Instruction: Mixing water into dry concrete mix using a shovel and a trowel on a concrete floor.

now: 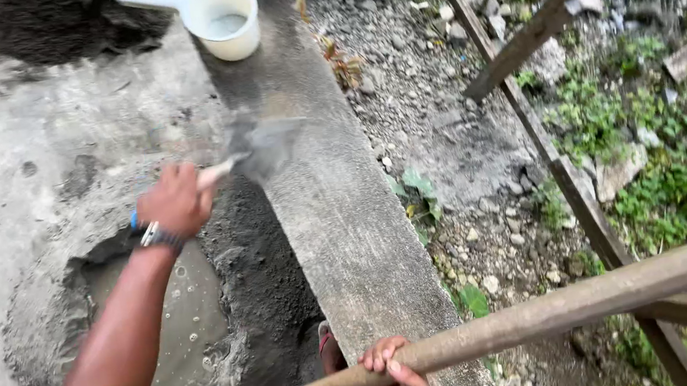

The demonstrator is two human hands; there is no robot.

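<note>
Your left hand (174, 201) is closed on the pale handle of the grey steel trowel (268, 145), blurred over the long grey concrete curb (347, 219). Your right hand (400, 382), near the curb's close end, is closed on the long brown wooden shovel shaft (508, 325). I judge the shovel heavy and stiff; grip it low.

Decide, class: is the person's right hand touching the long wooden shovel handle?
Touching. The head view shows the right hand with its fingers curled over the top of the wooden shovel handle, no gap between them.

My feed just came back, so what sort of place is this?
Most likely an outdoor building site where mortar is mixed by hand: a ring of wet grey mix around pooled water on the ground, a long-handled shovel, and rubble and weeds beside a concrete ledge.
</note>
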